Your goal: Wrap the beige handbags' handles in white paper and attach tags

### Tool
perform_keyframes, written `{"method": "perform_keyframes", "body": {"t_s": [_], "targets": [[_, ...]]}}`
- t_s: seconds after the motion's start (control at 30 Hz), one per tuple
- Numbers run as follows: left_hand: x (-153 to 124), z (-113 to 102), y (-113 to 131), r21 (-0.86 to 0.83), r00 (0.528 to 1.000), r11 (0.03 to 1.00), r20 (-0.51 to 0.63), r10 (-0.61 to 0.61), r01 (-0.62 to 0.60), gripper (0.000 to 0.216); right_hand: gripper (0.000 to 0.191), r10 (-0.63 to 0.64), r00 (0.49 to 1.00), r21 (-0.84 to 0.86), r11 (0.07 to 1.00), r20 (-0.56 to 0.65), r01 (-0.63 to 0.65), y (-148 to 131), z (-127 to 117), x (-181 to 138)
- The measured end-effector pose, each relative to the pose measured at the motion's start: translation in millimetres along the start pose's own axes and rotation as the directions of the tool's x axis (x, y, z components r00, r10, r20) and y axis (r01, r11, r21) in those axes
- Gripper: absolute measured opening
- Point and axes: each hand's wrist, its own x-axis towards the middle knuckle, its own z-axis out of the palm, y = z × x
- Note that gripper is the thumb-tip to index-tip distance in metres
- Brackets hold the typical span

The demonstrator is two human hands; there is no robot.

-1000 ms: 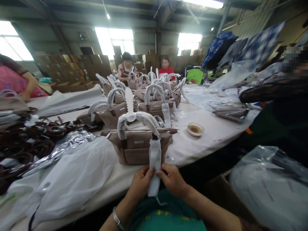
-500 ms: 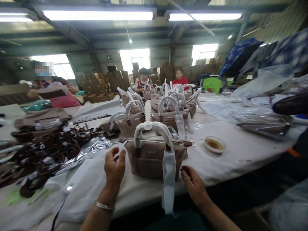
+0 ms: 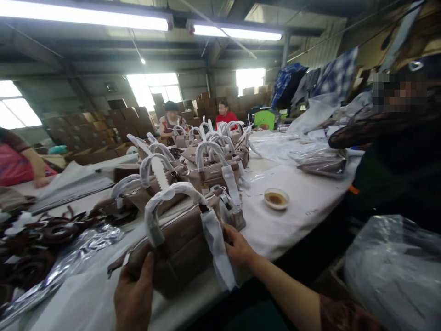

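A taupe handbag [image 3: 182, 250] is tilted up off the white table [image 3: 303, 202], its handles wrapped in white foam. My left hand [image 3: 134, 294] grips its near left end, thumb up against the side. My right hand [image 3: 237, 248] holds the bag's right end, beside a white wrapped strap [image 3: 217, 248] that hangs down from the handle.
Several more wrapped handbags [image 3: 210, 170] stand in rows behind. A small dish of brown paste [image 3: 276, 199] sits to the right. Dark brown straps [image 3: 41, 239] and silver foil [image 3: 69, 262] lie at the left. Other people sit round the table; a plastic-covered bundle [image 3: 392, 271] is at lower right.
Earlier both hands pinched the hanging white strap, then let go and spread apart. Now they have closed on the two ends of the handbag and tipped it up toward me.
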Motion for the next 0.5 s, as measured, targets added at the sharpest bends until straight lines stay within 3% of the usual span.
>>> {"method": "perform_keyframes", "body": {"t_s": [0.17,0.27,0.4,0.5], "targets": [[17.0,6.8,-2.8,-0.265,0.999,0.963,0.039,-0.031,0.040,0.060,0.032,0.108,0.991,-0.081,0.990,-0.074,-0.114,-0.6,-25.6,-23.7],[25.7,10.9,-12.0,-0.270,0.999,0.962,0.033,-0.029,0.037,0.060,0.027,0.110,0.973,-0.162,0.976,-0.201,-0.143,2.0,-58.4,-22.1],[27.4,12.6,-17.1,-0.214,0.999,0.976,0.027,-0.044,0.049,0.061,0.028,0.087,0.965,-0.367,0.913,-0.248,-0.177,19.5,-103.7,14.4],[23.8,11.7,-13.1,-0.237,0.998,0.970,0.040,-0.049,0.057,0.060,0.032,0.183,0.970,-0.618,0.748,-0.158,-0.241,41.1,-123.4,62.3]]}}
